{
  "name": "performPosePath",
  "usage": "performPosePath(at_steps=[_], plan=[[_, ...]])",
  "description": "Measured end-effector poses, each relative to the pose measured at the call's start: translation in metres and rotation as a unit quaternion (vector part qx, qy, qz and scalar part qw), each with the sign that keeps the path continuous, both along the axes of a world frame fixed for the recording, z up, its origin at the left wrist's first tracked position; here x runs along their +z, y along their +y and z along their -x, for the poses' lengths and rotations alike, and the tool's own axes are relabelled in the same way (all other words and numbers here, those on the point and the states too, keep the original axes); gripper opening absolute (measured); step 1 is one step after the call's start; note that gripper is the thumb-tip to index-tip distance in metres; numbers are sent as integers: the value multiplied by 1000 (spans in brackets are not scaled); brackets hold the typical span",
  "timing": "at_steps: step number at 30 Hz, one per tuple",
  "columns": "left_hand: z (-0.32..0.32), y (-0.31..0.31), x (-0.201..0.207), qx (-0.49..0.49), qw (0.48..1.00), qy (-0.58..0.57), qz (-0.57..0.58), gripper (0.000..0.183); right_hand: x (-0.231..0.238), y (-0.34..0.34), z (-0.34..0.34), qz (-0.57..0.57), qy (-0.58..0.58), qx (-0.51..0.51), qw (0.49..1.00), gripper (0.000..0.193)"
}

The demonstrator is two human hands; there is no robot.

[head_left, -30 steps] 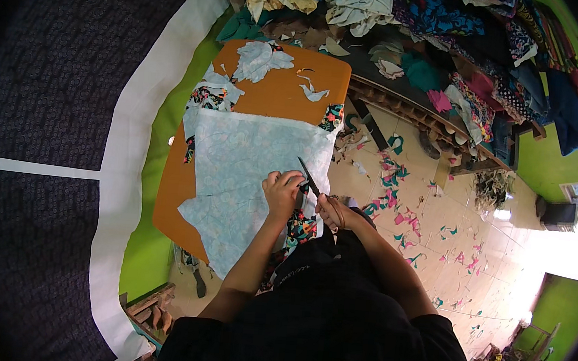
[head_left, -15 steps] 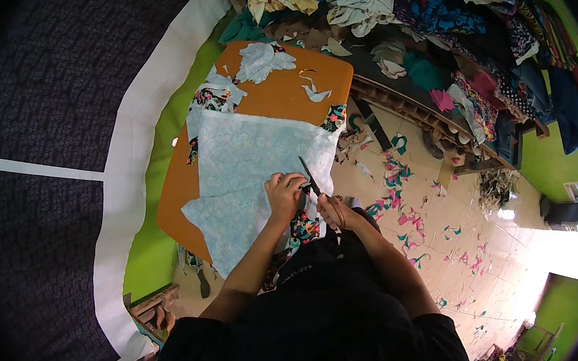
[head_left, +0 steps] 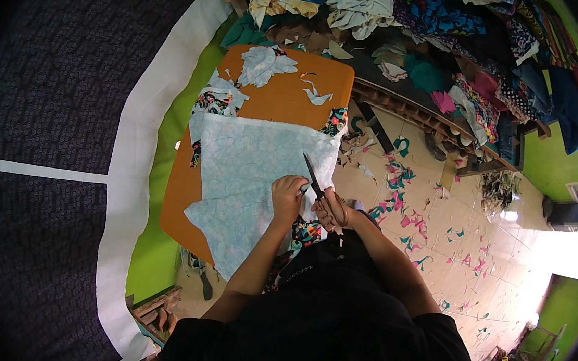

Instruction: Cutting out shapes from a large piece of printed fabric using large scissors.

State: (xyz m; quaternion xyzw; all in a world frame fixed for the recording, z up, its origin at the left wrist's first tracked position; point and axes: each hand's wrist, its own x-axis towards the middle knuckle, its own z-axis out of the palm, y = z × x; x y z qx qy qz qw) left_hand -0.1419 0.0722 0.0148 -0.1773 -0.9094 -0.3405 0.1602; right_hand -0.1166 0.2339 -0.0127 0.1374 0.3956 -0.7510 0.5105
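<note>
A pale blue-green fabric sheet [head_left: 248,177] lies across an orange table [head_left: 289,101]. My left hand [head_left: 287,197] presses on the fabric's near right part, fingers curled on the cloth. My right hand [head_left: 331,210] grips the handles of dark scissors [head_left: 313,176], whose blades point away from me along the fabric's right edge. A floral patterned cloth [head_left: 306,231] shows under the pale sheet near my hands.
Pale fabric offcuts [head_left: 263,65] lie at the table's far end. Heaps of coloured clothes [head_left: 453,30] fill a low platform beyond. Coloured scraps [head_left: 409,222] litter the tiled floor to the right. A dark curtain with a white border [head_left: 125,166] hangs left.
The scissors' blades have shifted slightly along the fabric edge; both hands stay in nearly the same place.
</note>
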Motion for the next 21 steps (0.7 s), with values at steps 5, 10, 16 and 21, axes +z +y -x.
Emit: performPosePath(at_steps=[5,10,16,21], plan=[[-2,-1,5,-8,1000,3,9,37,4,0,5,-61,62,39,995,80],[-2,-4,6,3,1000,2,22,36,6,3,7,-120,108,73,984,79],[-1,-6,4,19,1000,6,5,35,8,4,0,-137,121,56,981,69],[-1,-6,0,13,1000,-1,-20,36,19,-6,-5,-208,185,35,960,72]])
